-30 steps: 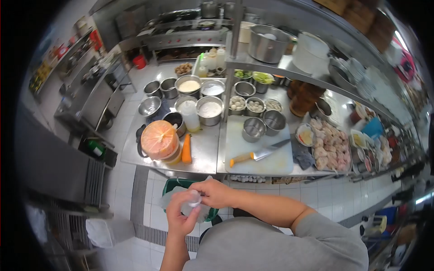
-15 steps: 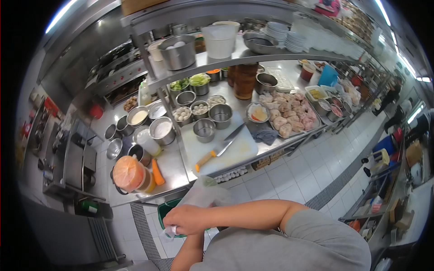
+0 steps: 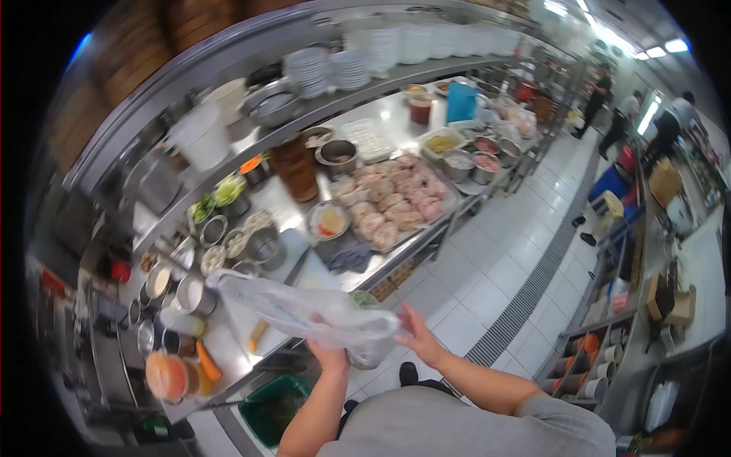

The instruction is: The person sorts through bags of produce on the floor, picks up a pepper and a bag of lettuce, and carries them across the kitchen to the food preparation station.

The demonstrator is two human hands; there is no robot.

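Observation:
A translucent plastic bag [image 3: 320,312] stretches in front of my body, over the edge of the worktable, with something pale green [image 3: 364,299] showing at its far side. My left hand [image 3: 327,352] is closed on the bag's underside, its fingers partly veiled by the film. At the bag's right end is my right hand [image 3: 417,337], fingers apart; whether they touch the film I cannot tell. Behind the bag lies a white cutting board [image 3: 312,276], largely covered by it. A knife's yellow-brown handle [image 3: 258,333] sticks out below the bag.
A tray of raw chicken pieces [image 3: 396,199] stands on the steel table beside a dark cloth [image 3: 350,257]. Left are metal pots, a carrot [image 3: 207,361] and an orange-lidded tub [image 3: 166,375]. A green bin [image 3: 278,407] sits on the floor below. Several people stand far right.
My hands were together low by the green bin, right arm crossed over. Now they are apart, with the bag raised and spread out. The view has swung right.

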